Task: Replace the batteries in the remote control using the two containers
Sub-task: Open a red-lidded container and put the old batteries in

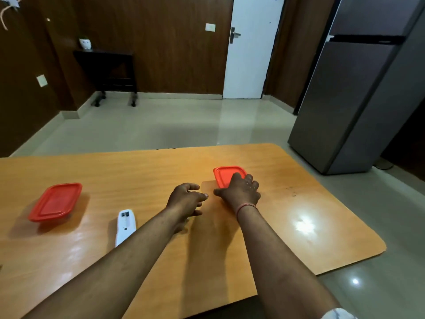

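Observation:
A white remote control (125, 226) lies on the wooden table (138, 171) with its back up and the battery bay open at the far end. A container with a red lid (56, 201) stands at the left. A second red-lidded container (224, 177) stands right of centre. My right hand (241, 192) lies over its near edge, fingers spread on the lid. My left hand (186, 199) hovers just left of that container, fingers curled apart, holding nothing. My left forearm hides the near end of the remote.
The table's right edge (358, 215) and near edge drop to a tiled floor. A grey refrigerator (358, 88) stands beyond the right corner. A dark side table (108, 70) and a white door (250, 47) are at the far wall.

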